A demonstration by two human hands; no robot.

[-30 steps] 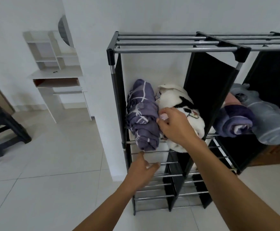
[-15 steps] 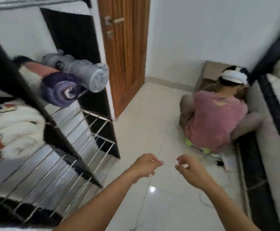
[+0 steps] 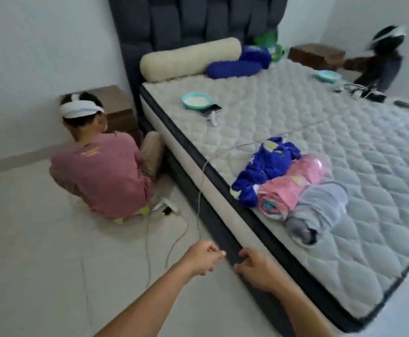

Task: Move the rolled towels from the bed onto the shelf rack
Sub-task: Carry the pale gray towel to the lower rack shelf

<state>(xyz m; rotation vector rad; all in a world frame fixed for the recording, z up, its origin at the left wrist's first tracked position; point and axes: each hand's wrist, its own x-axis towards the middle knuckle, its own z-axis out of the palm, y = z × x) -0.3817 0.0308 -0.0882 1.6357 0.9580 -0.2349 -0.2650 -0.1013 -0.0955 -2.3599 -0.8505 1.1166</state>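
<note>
Three rolled towels lie side by side near the bed's (image 3: 283, 113) near edge: a blue one (image 3: 264, 171), a pink one (image 3: 291, 186) and a grey one (image 3: 315, 210). My left hand (image 3: 203, 256) and my right hand (image 3: 254, 266) hang low in front of me, over the floor and the bed's dark side, short of the towels. Both hands hold nothing, fingers loosely curled. The shelf rack is out of view.
A person in a pink shirt (image 3: 101, 173) crouches on the floor by the bed's left side, with cables (image 3: 174, 239) trailing across the tiles. Two teal bowls (image 3: 196, 100), a phone and a bolster (image 3: 189, 58) lie on the mattress. Another person (image 3: 381, 62) is at the far right.
My view has swung from the shelf rack, past the door, to the bed. My hands left the towels on the rack and now hang empty in front of me.
</note>
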